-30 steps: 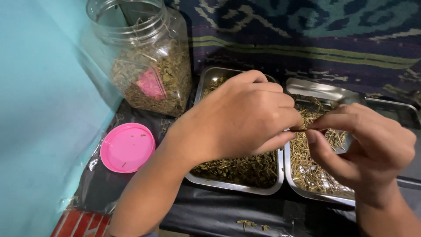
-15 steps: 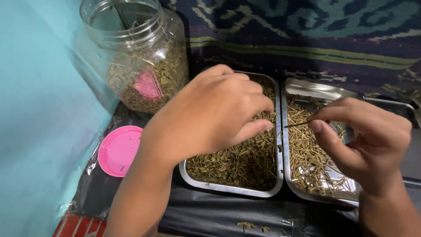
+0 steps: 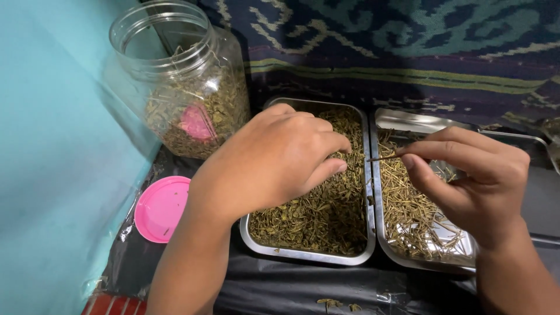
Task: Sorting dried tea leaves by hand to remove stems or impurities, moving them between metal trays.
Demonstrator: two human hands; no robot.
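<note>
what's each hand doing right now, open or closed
Left hand: fingers curled down into the dried leaves in the left tray; a grip cannot be told.
Right hand: closed, pinching a thin stem.

Under your left fingers (image 3: 335, 157) the dried leaves (image 3: 315, 213) are olive green in a silver steel tray (image 3: 303, 254). By your right fingers (image 3: 429, 153) the stems (image 3: 408, 204) are pale yellow-brown. Left of them, the lid (image 3: 160, 209) is bright pink, the jar (image 3: 181, 81) clear. Beyond, the cloth (image 3: 379, 41) is dark navy with a teal pattern and green stripes.
</note>
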